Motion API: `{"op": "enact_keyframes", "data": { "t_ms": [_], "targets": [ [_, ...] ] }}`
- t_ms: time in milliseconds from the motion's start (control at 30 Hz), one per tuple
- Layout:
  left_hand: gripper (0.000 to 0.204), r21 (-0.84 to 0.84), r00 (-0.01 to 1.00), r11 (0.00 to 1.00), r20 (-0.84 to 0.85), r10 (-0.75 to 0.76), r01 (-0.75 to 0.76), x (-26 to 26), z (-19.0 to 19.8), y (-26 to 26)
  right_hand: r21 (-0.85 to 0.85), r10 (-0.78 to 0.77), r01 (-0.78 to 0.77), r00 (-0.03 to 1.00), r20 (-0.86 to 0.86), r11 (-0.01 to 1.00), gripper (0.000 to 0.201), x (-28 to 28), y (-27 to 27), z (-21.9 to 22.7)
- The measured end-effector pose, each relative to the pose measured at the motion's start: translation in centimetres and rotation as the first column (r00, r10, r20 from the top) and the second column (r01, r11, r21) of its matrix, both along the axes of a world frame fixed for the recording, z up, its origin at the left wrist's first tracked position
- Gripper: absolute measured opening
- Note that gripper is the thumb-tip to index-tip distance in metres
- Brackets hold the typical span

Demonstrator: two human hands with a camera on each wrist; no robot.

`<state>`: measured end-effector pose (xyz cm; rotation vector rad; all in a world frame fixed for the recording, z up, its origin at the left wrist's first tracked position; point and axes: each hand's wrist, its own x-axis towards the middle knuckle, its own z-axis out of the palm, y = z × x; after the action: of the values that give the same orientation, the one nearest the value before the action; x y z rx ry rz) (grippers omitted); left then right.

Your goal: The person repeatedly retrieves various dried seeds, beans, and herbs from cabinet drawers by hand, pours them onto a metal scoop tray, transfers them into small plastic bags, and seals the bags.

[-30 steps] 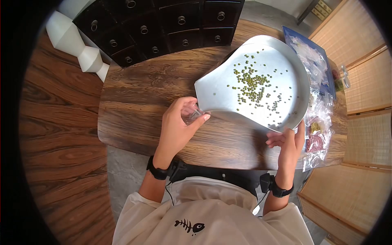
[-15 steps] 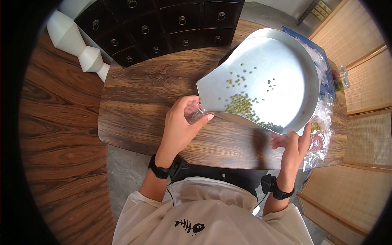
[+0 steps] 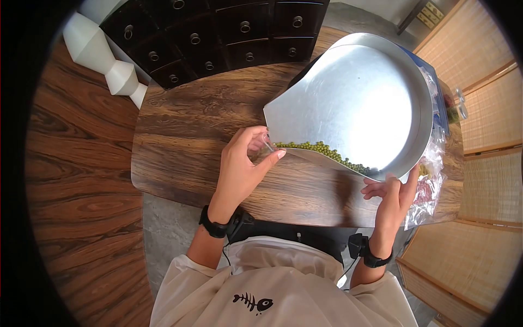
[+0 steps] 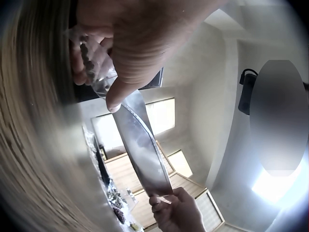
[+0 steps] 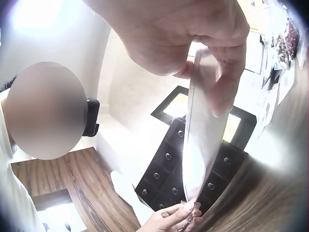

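A silvery metal tray [image 3: 354, 103], round at the back and narrowing to a spout on the left, is tilted toward the person in the head view. Green mung beans [image 3: 318, 147] lie in a line along its near wall, reaching the spout's corner. My right hand [image 3: 389, 204] grips the tray's near right rim, thumb on one side and fingers beneath. By the spout, my left hand [image 3: 239, 161] pinches a small clear plastic bag [image 3: 265, 140] against the tray's corner. In the left wrist view, dark round beans show inside the bag [image 4: 91, 60].
A black cabinet [image 3: 229, 38] of small ring-pull drawers stands at the table's back. On the right are a blue tray [image 3: 430, 68], clear bags of beans [image 3: 427, 191] and glass jars [image 3: 457, 109]. The wooden table [image 3: 190, 136] curves along its front edge.
The tray has tipped toward the person and shifted slightly right and back. Beans spread over its middle have slid down to the near wall and spout corner. Both hands keep their holds.
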<state>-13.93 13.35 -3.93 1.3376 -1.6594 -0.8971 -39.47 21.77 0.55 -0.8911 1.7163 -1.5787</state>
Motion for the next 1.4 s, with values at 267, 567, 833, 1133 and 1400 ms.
{"op": "enact_keyframes", "data": {
  "t_ms": [267, 567, 833, 1133, 1400],
  "targets": [
    [0.043, -0.166, 0.995, 0.986, 0.087, 0.045, -0.03, -0.4, 0.1, 0.0, -0.071, -0.01, 0.011, 1.0, 0.013, 0.997, 0.068, 0.0, -0.1, -1.0],
    [0.048, -0.348, 0.989, 0.937, 0.125, 0.084, -0.036, -0.3, -0.1, -0.3, -0.108, -0.014, 0.021, 0.998, 0.064, 0.994, 0.067, -0.3, 0.1, -1.8],
    [0.047, -0.417, 0.971, 0.909, 0.211, 0.11, -0.012, -0.2, 0.7, -0.1, -0.129, -0.005, 0.014, 0.998, 0.069, 0.992, 0.063, -0.1, 0.3, -2.1],
    [0.045, -0.463, 0.952, 0.886, 0.272, 0.141, 0.0, -0.1, 1.0, -0.2, -0.13, -0.025, 0.037, 0.996, 0.089, 0.991, 0.068, 0.1, 0.3, -2.4],
    [0.046, -0.474, 0.93, 0.88, 0.337, 0.149, 0.03, 0.2, 1.0, -0.2, -0.12, -0.015, 0.026, 0.995, 0.095, 0.992, 0.069, 0.3, 0.2, -2.4]
  ]
}}
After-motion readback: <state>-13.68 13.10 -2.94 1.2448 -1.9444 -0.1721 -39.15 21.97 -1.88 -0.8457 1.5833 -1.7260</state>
